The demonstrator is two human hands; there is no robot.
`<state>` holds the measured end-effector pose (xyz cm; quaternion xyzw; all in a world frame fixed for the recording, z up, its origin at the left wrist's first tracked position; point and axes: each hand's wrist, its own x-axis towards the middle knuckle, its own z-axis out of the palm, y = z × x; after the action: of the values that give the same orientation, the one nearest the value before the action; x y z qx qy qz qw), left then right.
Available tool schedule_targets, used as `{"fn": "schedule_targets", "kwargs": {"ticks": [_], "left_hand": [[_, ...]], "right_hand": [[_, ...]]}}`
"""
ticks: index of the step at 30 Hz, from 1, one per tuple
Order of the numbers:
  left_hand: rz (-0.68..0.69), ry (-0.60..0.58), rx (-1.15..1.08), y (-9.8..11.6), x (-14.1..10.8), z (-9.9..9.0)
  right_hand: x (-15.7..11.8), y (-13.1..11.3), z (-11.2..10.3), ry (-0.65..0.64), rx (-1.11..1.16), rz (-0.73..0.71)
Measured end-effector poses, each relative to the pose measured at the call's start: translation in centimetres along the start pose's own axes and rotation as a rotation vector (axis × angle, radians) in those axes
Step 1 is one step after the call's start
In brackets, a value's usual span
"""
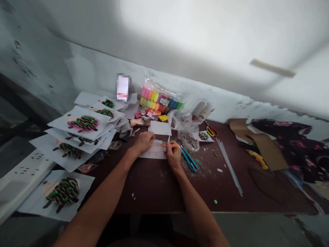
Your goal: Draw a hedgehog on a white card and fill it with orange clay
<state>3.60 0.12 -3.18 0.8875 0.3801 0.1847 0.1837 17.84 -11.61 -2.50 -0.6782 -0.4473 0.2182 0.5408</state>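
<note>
From where I stand, the small sheet of white paper (144,155) lies flat on the dark surface (154,192), between the two hands and just in front of a blank white card (160,129). Orange lines mark its middle. The right hand (174,155) has a narrow grip, closed round an orange marker (175,145) whose tip end is over the drawing. The left hand (144,142) rests palm-down at the sheet's left edge, fingers curled; whether its grip pinches anything, I cannot tell. The paper looks light and thin, likely to skid or crease, so I'd judge it best held down flat at the left edge, clear of the lines. The marker seems light, stiff and smooth; low on the barrel, near the tip, looks the steadiest place to hold it. Teal-handled scissors (192,165) lie just beside the right hand, near a clear plastic bag (194,145).
</note>
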Motion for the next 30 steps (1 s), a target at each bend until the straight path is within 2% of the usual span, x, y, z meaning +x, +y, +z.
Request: {"fn": "schedule_targets", "kwargs": {"ticks": [9, 13, 16, 24, 30], "left_hand": [[-0.031, 0.018, 0.000, 0.1, -0.1, 0.0], [0.013, 0.045, -0.041, 0.3, 0.0, -0.2], [0.045, 0.030, -0.033, 0.5, -0.1, -0.1], [0.000, 0.010, 0.020, 0.4, -0.1, 0.6], [0.002, 0.017, 0.004, 0.2, 0.0, 0.7]], "right_hand": [[0.0, -0.3, 0.0, -0.004, -0.032, -0.006], [0.0, -0.2, -0.1, -0.003, -0.048, -0.016], [0.1, 0.1, -0.2, -0.012, -0.060, -0.028], [0.6, 1.2, -0.1, 0.001, -0.063, -0.043], [1.1, 0.5, 0.1, -0.043, -0.037, -0.026]]}}
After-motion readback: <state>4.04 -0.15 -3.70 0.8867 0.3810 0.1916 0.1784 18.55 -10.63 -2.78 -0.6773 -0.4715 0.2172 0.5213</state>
